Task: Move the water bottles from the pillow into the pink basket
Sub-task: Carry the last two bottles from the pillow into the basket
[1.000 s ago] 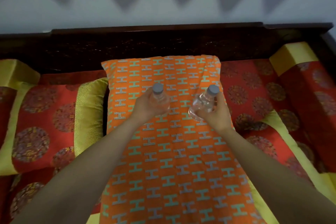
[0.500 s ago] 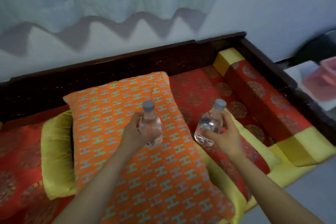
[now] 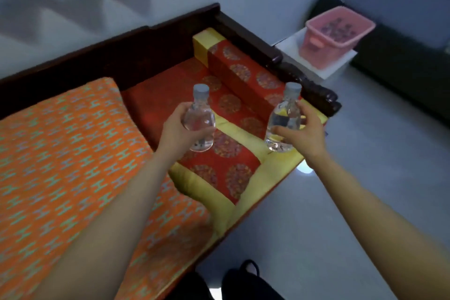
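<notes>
My left hand [image 3: 175,132] grips a clear water bottle [image 3: 200,120] with a grey cap, held upright over the red cushions. My right hand [image 3: 304,133] grips a second clear bottle [image 3: 283,121], also upright, near the bench's right end. The orange patterned pillow [image 3: 60,153] lies at the lower left with no bottle on the part in view. The pink basket [image 3: 314,50] stands at the upper right on a white stand, well beyond both hands.
A dark wooden bench frame [image 3: 246,29] with an armrest runs between my hands and the white stand [image 3: 326,69]. Red and yellow cushions [image 3: 233,178] cover the seat. Grey floor [image 3: 365,178] lies to the right, with a dark piece of furniture [image 3: 401,56] behind the basket.
The view has swung right and both hands have carried their bottles right, off the pillow and over the red cushions. The pink basket has come fully into view.
</notes>
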A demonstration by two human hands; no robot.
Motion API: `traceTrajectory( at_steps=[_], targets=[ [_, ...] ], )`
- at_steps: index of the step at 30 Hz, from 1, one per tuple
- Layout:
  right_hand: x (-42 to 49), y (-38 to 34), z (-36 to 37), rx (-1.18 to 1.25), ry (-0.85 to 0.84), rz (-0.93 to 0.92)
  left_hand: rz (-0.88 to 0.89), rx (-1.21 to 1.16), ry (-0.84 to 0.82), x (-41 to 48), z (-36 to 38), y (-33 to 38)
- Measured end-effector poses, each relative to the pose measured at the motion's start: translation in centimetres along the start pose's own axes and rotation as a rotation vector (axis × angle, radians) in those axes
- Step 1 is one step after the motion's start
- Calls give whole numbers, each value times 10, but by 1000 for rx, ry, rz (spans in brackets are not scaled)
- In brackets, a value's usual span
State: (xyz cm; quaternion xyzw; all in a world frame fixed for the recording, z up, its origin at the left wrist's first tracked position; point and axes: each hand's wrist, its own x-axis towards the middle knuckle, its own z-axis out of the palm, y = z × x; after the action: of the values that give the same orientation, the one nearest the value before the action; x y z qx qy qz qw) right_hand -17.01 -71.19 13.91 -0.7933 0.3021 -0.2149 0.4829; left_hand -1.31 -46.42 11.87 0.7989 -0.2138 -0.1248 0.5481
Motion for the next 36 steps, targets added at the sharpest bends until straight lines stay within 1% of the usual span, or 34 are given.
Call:
traceTrajectory(
  at_steps=[6,13,18,22,27,33,36],
  targets=[
    [16,38,-91,-1,77,52,1,-39,-79,19,103,47],
    [61,76,-152,-39,168,106,31,7,-168,78,176,83],
    [121,99,-179,-55,202,101,21,18,-219,147,227,94],
    [183,108,-200,-58,209,119,54,9,-237,206,272,108],
    [251,113,-234,-42,249,138,46,8,-316,274,330,129],
    [318,132,-292,-52,268,161,53,-7,-358,332,410,151],
    [358,149,-324,-34,269,156,51,-20,-344,358,453,167]
  ],
)
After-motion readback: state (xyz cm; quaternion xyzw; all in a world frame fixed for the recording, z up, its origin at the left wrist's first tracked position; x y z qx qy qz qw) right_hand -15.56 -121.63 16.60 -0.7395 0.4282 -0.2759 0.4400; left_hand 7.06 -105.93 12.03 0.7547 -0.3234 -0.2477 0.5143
